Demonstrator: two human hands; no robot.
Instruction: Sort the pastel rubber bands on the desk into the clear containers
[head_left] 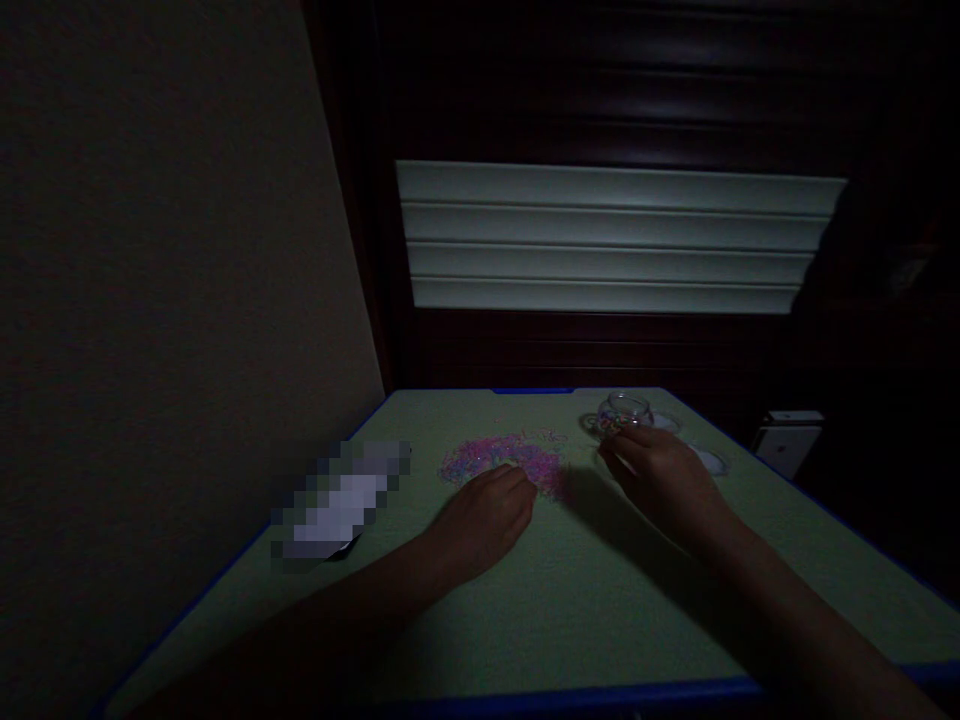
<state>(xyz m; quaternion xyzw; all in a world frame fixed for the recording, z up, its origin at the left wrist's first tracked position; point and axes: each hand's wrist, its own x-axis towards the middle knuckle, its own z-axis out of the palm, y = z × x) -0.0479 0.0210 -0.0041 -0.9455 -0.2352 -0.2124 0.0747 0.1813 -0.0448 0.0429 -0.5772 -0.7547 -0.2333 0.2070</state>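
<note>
Small pink, purple and blue pieces [510, 455] lie in a loose spread on the green table. My left hand [491, 510] rests at the near edge of this spread, fingers curled; whatever they hold, if anything, is hidden. A round glass jar [626, 412] with colourful bits inside stands toward the table's back right. Just in front of the jar is my right hand [664, 475], raised over the table, thumb and fingers pinched together. Anything between those fingertips is too small and dark to make out.
A blurred-out pale object [341, 505] lies at the table's left. Clear round dishes or lids [709, 461] sit right of the jar. The green table [570, 620] has a blue edge. A white box [787, 443] stands beyond its right side.
</note>
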